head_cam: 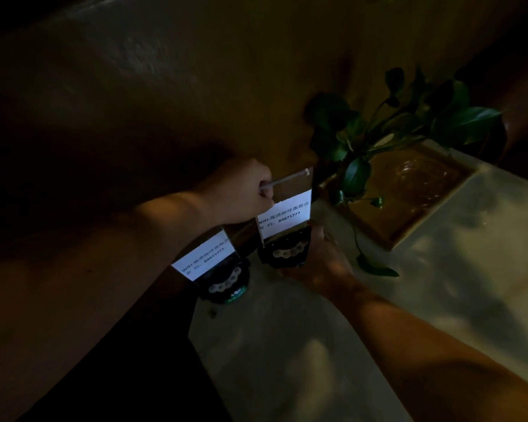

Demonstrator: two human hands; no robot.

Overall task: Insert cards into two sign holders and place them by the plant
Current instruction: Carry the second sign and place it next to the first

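Two clear sign holders with black bases stand on a pale table (287, 345), each with a white printed card inside. The right holder (287, 214) stands upright just left of the plant (393, 126). My left hand (241, 193) pinches its top left corner. My right hand (320, 260) cups its black base (285, 254) from the right. The left holder (208, 260) leans in front of my left wrist, nearer the table's left edge; neither hand grips it. The scene is very dim.
The leafy plant grows from a square glass container with a wooden rim (409, 190) at the table's back right. A brownish wall (165, 102) runs close behind. A trailing leaf (375, 268) lies on the table by my right hand.
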